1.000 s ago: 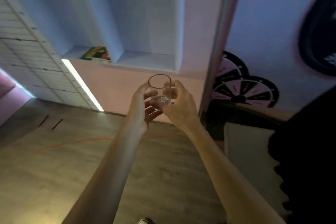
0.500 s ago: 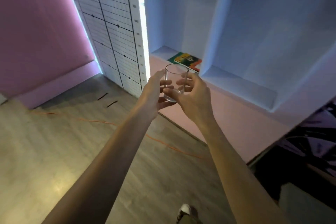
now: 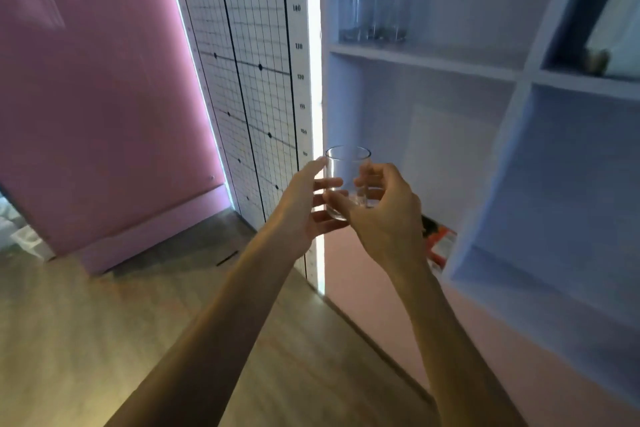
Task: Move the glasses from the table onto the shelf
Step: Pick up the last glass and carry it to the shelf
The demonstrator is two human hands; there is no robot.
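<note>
I hold a clear drinking glass upright in both hands, out in front of the white shelf unit. My left hand cups its left side and base. My right hand wraps its right side. Two other clear glasses stand side by side on the upper shelf board, above and slightly right of the held glass. The table is out of view.
A white grid panel with height numbers and a bright light strip border the shelf's left side. A pink wall lies left. A colourful book sits in the lower compartment behind my right hand. Wooden floor below.
The view has swung up and closer to the shelf unit, bringing the upper shelf with two glasses into sight. Both hands keep hold of the glass, carried toward the shelves.
</note>
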